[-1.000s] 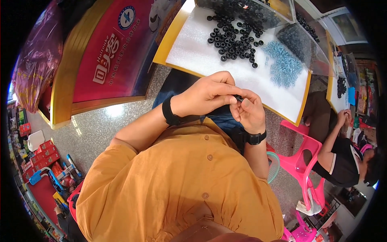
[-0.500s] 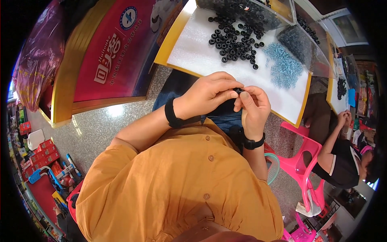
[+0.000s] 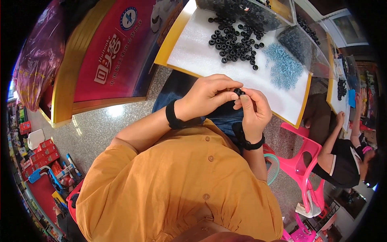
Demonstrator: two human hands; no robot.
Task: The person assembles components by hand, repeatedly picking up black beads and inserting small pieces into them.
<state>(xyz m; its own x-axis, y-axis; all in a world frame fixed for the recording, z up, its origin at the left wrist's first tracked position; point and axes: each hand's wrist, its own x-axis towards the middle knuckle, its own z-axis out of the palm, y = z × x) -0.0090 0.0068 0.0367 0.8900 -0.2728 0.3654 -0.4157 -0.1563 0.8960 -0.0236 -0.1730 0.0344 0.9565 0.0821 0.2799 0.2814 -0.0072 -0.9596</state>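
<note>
A small round black part with a hole (image 3: 239, 92) is pinched between the fingertips of both hands, in front of the table's near edge. My left hand (image 3: 207, 94) reaches in with its fingers and thumb closed on the part's left side. Opposite it, my right hand (image 3: 257, 111) grips the part with thumb and forefinger. Whether a second, smaller piece is in the fingers cannot be made out. Beyond my hands, many similar black ring-shaped parts (image 3: 234, 48) lie loose on a white sheet. To their right spreads a heap of tiny bluish clear pieces (image 3: 285, 66).
Clear plastic bins (image 3: 278, 12) holding black parts stand along the table's (image 3: 183, 54) far side. A pink chair (image 3: 300, 151) is at the right, beside a seated co-worker (image 3: 340, 161). A red display panel (image 3: 109, 52) stands at the left.
My hands have shifted slightly and the black part has turned a little between my fingertips. At the right, the co-worker's hands have come apart, with one raised.
</note>
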